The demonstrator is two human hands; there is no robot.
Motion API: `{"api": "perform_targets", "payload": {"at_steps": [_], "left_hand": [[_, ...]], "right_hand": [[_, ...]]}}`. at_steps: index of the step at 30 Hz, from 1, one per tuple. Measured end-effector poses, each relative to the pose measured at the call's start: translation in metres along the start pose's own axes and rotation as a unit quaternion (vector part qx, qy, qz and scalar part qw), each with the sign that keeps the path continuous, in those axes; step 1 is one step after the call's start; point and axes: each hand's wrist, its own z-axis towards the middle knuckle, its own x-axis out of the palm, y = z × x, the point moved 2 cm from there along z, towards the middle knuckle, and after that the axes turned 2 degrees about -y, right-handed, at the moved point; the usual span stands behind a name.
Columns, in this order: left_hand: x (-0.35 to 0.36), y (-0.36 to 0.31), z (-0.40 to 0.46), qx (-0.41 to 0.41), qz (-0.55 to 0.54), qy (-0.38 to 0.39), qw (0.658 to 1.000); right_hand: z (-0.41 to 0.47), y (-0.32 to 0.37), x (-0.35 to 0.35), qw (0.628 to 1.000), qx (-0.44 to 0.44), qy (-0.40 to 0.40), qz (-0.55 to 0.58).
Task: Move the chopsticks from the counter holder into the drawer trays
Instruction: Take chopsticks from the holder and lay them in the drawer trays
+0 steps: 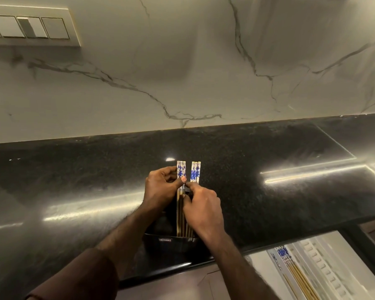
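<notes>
The back wall [182, 72] is pale marble-look stone crossed by thin grey veins, and at its upper left sits a cream switch panel [28, 27] with several rocker switches side by side in one frame. Below it runs a black speckled surface [268, 152], polished enough to throw back long bright streaks of overhead light to the left and right and one small glint near the middle. The room light is warm and dim, and brown cabinet fronts [182, 284] show beneath the front edge of the stone.
</notes>
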Motion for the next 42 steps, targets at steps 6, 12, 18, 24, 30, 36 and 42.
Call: {"api": "perform_targets", "payload": {"at_steps": [6,12,18,24,30,36,42], "left_hand": [[-0.009,-0.007,-0.003,0.002,-0.043,-0.015,0.999],[-0.027,-0.036,-0.005,0.053,-0.068,-0.001,0.996],[-0.048,-0.089,-0.020,0.128,-0.088,0.017,0.988],[-0.061,-0.143,-0.050,0.176,-0.113,0.013,0.978],[-0.064,-0.172,-0.095,0.215,-0.129,0.040,0.967],[-0.040,-0.166,-0.143,0.208,-0.155,0.103,0.960],[0.017,-0.159,-0.194,0.185,-0.145,0.174,0.956]], "right_hand": [[0.003,0.003,-0.003,1.000,-0.014,-0.002,0.016],[0.010,0.008,-0.010,0.998,-0.037,0.029,0.051],[0.013,0.016,-0.031,0.974,-0.050,0.123,0.182],[-0.007,0.022,-0.051,0.951,-0.069,0.163,0.254],[-0.052,0.026,-0.083,0.948,-0.072,0.125,0.285],[-0.115,0.003,-0.110,0.958,-0.039,0.088,0.269],[-0.174,-0.045,-0.149,0.969,0.005,0.073,0.237]]}}
